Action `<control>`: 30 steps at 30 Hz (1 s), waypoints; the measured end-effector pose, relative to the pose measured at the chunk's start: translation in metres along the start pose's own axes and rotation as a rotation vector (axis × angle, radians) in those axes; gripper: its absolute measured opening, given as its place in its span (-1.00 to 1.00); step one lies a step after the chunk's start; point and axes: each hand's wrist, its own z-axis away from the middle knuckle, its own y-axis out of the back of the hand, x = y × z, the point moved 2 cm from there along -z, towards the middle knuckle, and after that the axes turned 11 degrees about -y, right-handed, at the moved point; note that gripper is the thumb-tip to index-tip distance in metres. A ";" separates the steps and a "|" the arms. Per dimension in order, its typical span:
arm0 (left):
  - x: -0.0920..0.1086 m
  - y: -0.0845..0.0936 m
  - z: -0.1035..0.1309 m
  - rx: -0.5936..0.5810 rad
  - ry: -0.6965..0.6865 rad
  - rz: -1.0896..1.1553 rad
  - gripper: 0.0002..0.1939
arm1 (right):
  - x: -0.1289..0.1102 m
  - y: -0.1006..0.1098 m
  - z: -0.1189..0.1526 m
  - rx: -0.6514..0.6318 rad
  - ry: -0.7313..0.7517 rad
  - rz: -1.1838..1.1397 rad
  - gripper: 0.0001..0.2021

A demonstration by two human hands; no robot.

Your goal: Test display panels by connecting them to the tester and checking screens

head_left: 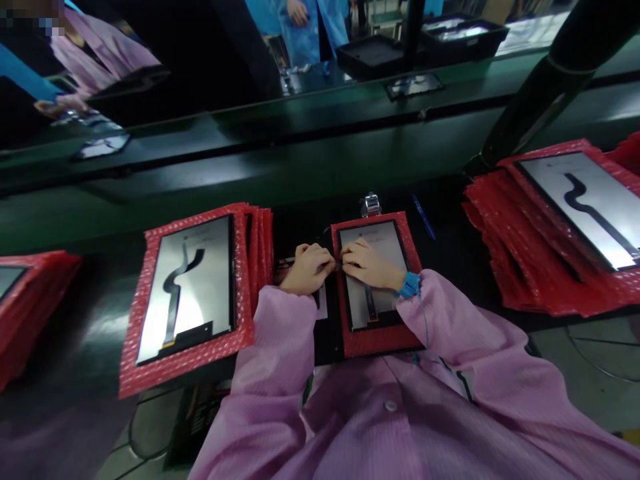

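A display panel (357, 300) with a dark flex strip lies on a red bubble-wrap sheet (373, 340) in front of me. My left hand (309, 267) is at the panel's left edge, fingers curled together. My right hand (370, 263), with a blue band at the wrist, rests over the panel's upper part, its fingertips pinched close to the left fingertips. Whatever sits between the fingertips is too small to make out. Partly under my left hand is a pale sheet (322, 303). Just beyond the panel stands a small metallic object (371, 205).
Stacked red wraps with panels on top stand at left (195, 287) and right (590, 207); another red stack (37, 293) is at far left. A blue pen (424, 217) lies right of the panel. Across the green conveyor (300, 157) are people and black trays (375, 57).
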 end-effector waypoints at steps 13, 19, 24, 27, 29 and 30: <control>0.001 0.001 0.001 -0.030 0.001 -0.023 -0.78 | -0.001 -0.008 0.000 0.042 -0.029 0.092 -0.81; 0.003 0.001 0.000 -0.045 0.011 -0.037 -0.77 | -0.004 -0.008 0.002 0.052 -0.034 0.123 -0.81; 0.003 0.001 0.000 -0.052 0.014 -0.047 -0.74 | -0.006 -0.008 0.003 0.050 -0.056 0.149 -0.79; 0.004 0.002 0.000 -0.046 0.002 -0.055 -0.70 | -0.009 -0.009 0.003 0.057 -0.071 0.171 -0.80; 0.004 0.004 0.001 -0.040 -0.023 -0.061 -0.68 | -0.011 -0.009 0.003 0.077 -0.084 0.193 -0.83; 0.003 0.004 0.002 -0.039 -0.038 -0.064 -0.67 | -0.012 -0.009 0.003 0.098 -0.098 0.204 -0.85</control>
